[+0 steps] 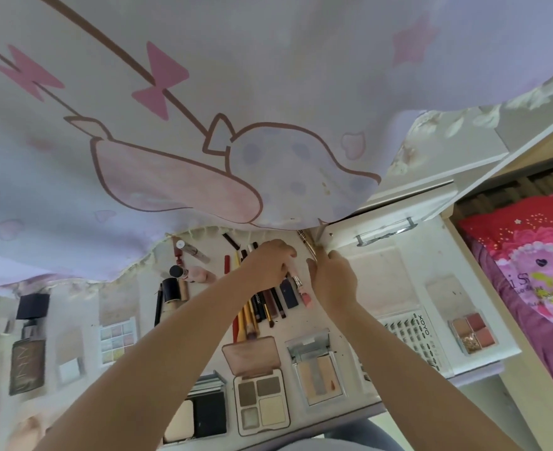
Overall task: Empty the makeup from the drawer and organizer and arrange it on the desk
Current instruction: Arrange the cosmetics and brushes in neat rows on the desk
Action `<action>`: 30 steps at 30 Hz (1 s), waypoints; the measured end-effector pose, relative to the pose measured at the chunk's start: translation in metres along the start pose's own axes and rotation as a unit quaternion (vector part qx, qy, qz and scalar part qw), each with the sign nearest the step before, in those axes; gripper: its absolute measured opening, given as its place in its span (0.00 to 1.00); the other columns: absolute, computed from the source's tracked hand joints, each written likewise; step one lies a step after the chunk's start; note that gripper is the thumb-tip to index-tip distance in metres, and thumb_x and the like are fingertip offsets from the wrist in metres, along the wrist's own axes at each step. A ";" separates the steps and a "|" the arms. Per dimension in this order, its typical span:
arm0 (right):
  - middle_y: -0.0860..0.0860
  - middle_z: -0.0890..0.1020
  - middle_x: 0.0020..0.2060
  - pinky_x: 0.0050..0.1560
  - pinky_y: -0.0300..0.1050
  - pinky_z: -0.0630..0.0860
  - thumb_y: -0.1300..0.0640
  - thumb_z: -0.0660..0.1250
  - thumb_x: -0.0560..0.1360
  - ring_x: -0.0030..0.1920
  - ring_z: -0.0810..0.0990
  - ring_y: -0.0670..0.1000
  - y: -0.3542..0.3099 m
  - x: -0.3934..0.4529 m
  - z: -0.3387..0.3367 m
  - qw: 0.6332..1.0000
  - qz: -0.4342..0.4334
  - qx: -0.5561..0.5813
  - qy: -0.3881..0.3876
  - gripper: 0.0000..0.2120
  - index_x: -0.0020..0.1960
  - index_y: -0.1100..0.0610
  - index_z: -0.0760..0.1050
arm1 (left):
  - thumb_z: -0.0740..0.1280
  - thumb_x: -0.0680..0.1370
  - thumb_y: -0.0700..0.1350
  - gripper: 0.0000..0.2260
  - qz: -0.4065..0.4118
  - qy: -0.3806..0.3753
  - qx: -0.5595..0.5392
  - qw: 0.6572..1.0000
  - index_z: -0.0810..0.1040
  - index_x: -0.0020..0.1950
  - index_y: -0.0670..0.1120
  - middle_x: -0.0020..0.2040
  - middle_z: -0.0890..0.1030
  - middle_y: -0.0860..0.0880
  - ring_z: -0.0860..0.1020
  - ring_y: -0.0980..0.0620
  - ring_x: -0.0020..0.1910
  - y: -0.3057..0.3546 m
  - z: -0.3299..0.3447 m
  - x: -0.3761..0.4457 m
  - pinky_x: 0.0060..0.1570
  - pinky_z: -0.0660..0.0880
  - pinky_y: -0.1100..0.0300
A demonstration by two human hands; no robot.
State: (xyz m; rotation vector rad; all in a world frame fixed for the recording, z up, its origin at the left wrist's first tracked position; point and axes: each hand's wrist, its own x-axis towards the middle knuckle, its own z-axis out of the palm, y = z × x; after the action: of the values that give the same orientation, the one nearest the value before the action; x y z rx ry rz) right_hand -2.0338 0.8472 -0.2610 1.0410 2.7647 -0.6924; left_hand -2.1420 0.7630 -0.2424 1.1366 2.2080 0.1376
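Makeup lies spread over the white desk [382,275]. My left hand [270,263] curls its fingers over the row of pencils and brushes [262,307] at the desk's middle. My right hand [332,278] pinches a slim gold-tipped stick [307,245] just left of the white drawer unit [389,219] with a metal handle. Near the front edge lie an open brown eyeshadow palette [262,398], a clear compact [317,375], and a black-and-cream powder case [200,415]. A lash tray [411,336] and a small pink quad [471,330] sit at the right.
A pale cartoon-print curtain [203,109] hangs over the back of the desk. Bottles [28,359] and a pastel palette [117,340] stand at the left. A red and pink bedcover [528,265] lies beyond the desk's right edge.
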 end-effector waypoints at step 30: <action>0.51 0.69 0.28 0.31 0.33 0.64 0.63 0.57 0.76 0.30 0.67 0.49 -0.011 -0.060 -0.141 0.942 -0.073 0.314 0.099 0.08 0.38 0.58 0.66 | 0.55 0.81 0.44 0.12 0.046 0.256 -0.073 0.963 0.71 0.61 0.42 0.54 0.75 0.47 0.71 0.52 0.48 0.081 -0.039 -0.099 0.44 0.61 0.70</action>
State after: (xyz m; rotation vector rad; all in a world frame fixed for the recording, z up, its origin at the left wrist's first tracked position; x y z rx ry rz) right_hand -1.9868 0.8680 -0.1161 1.0382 2.8688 -1.6531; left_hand -2.0672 0.7448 -0.1331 1.2205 2.5313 0.6942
